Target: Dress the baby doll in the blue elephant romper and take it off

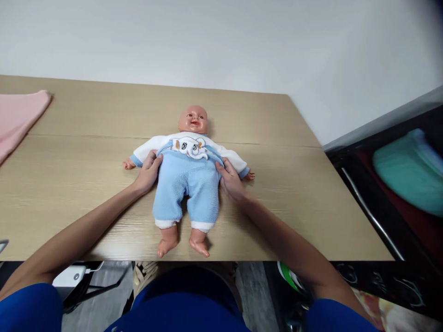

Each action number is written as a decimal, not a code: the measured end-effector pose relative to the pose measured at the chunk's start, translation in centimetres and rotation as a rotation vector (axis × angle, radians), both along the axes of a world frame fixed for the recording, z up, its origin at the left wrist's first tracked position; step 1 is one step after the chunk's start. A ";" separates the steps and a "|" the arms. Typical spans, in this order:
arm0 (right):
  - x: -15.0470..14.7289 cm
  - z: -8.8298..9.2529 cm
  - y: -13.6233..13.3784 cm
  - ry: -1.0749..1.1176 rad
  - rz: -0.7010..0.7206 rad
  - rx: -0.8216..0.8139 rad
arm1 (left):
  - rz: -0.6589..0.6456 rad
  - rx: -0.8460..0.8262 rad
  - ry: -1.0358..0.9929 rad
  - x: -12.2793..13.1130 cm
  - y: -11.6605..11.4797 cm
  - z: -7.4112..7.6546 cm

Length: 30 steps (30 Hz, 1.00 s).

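A baby doll [187, 184] lies on its back on the wooden table [294, 203], head toward the wall and feet near the front edge. It wears a white and light blue fleece outfit with an elephant face [190, 147] on the chest. My left hand [149, 171] grips the outfit at the doll's side on the left, thumb on top and fingers partly hidden. On the other side my right hand [231, 177] holds the outfit at the waist in the same manner. Both doll arms stretch outward past my hands.
A pink cloth [20, 117] lies at the table's left end. A white wall [207, 41] rises behind the table. To the right stands a dark shelf or cabinet with a teal green item [408, 170]. Below the front edge are a white device [70, 276] and a green-rimmed round object [289, 275].
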State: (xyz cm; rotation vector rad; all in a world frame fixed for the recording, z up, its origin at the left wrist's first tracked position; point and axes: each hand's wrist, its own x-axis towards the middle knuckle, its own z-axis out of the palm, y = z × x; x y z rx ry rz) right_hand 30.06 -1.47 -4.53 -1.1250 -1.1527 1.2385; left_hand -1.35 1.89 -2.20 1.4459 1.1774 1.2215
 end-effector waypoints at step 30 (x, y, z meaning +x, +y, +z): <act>-5.0 11.3 3.8 -0.693 -0.008 0.644 | -0.057 0.213 -0.049 0.0 0.5 1.4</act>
